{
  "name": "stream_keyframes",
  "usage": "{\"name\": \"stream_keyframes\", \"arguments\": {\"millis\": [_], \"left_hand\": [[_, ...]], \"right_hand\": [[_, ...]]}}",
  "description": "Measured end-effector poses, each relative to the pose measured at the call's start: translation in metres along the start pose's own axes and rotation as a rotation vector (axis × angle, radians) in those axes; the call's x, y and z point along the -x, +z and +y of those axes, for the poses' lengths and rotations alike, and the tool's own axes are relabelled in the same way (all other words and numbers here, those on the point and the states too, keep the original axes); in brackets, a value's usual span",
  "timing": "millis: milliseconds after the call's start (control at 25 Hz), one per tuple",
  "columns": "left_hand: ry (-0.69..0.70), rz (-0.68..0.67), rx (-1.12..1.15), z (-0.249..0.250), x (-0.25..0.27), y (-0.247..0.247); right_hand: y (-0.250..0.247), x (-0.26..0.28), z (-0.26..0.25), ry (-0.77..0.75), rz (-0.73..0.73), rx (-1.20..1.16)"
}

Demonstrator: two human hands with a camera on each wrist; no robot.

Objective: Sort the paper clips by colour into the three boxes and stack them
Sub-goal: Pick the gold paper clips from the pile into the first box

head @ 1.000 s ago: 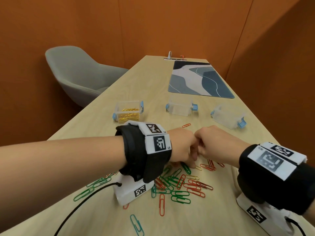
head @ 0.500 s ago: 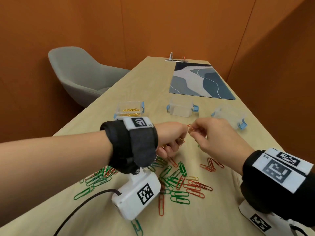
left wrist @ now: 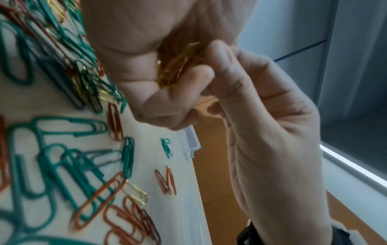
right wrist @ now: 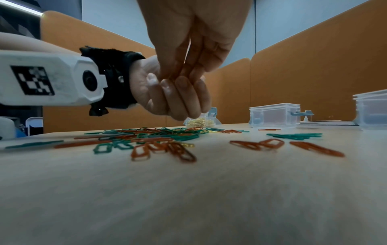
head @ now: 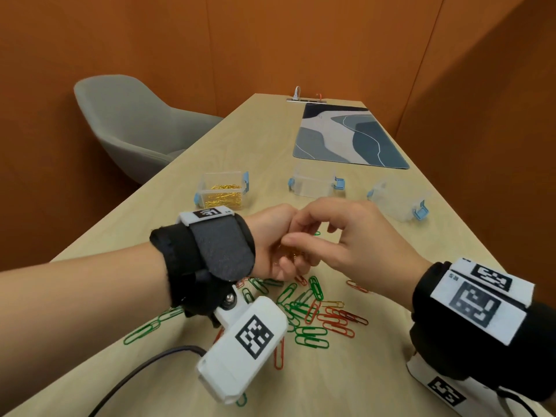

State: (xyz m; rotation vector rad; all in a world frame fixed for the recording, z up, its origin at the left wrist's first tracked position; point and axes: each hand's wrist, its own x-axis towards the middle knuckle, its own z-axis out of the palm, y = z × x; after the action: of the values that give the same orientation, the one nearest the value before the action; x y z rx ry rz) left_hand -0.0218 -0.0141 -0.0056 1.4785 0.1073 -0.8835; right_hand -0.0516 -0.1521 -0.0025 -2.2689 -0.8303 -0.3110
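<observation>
So the tabletop (head: pixel 186 383) is a long pale wood one, with plenty of bare room in front of the pile and an edge running off on the right. Three clear boxes sit in a row further back: the left box (head: pixel 222 191) has gold clips in it, the middle box (head: pixel 314 185) and right box (head: pixel 398 200) look see-through. Left hand (head: pixel 272 242) is cupped, fingers curled around a bunch of gold clips (left wrist: pixel 178 64). Right hand (head: pixel 355 236) has its fingers bunched, tips dipping into that cupped palm; can't tell if it's actually got one. Green and red clips (head: pixel 310 314) are loose below both hands.
</observation>
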Motion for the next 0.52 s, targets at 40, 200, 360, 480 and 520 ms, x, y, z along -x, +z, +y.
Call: {"name": "stream_keyframes", "arguments": {"millis": [40, 200, 360, 480, 520], "left_hand": [[-0.025, 0.013, -0.055, 0.001, 0.002, -0.002], [-0.096, 0.152, -0.414, -0.002, 0.014, -0.005], [0.236, 0.282, -1.131, -0.013, 0.022, 0.004], [0.356, 0.215, -1.257, -0.013, 0.022, 0.013], [0.349, 0.225, -1.292, -0.013, 0.020, 0.012]], "right_hand": [[-0.001, 0.001, 0.001, 0.043, 0.024, -0.006], [-0.002, 0.005, 0.008, 0.325, -0.304, 0.164], [-0.007, 0.009, 0.003, 0.458, -0.479, 0.179], [-0.012, 0.010, 0.002, 0.491, -0.518, 0.191], [-0.012, 0.010, 0.001, 0.493, -0.536, 0.196]]}}
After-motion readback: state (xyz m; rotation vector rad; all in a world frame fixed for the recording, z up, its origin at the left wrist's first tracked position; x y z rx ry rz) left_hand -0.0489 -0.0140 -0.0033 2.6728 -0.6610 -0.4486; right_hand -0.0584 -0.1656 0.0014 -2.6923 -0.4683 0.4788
